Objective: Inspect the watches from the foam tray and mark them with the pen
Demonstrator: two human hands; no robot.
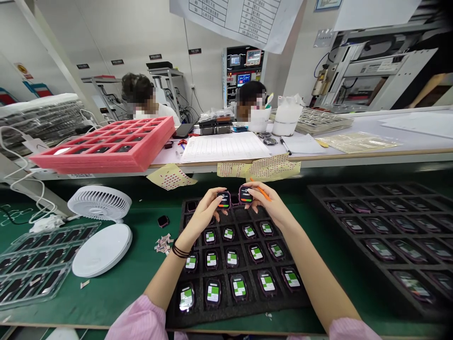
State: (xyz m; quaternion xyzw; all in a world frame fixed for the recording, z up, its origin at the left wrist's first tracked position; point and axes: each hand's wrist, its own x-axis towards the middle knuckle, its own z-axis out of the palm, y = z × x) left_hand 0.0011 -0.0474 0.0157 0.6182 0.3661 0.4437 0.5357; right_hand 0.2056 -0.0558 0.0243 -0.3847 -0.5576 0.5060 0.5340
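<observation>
Green bench (141,297) extends beneath a raised shelf (339,160) and carries a black foam tray (244,314) of lit watches. Left hand (208,204) grips the left watch (223,200); right hand (269,200) grips the right watch (245,195) and also retains an orange stick (261,190). Both watches are at the tray's rear row, screens facing the wearer. Each case is probably light and rigid, with a smooth, slippery, scratch-prone screen. Take hold at the side edges of the case. Foam compartment walls should yield if touched. Observe the limits: shelf edge with yellow sticker sheets (171,177) just beyond the hands, fan (101,203) leftward, second foam tray (357,248) rightward. Green strips flank the tray, allowing sideways movement.
</observation>
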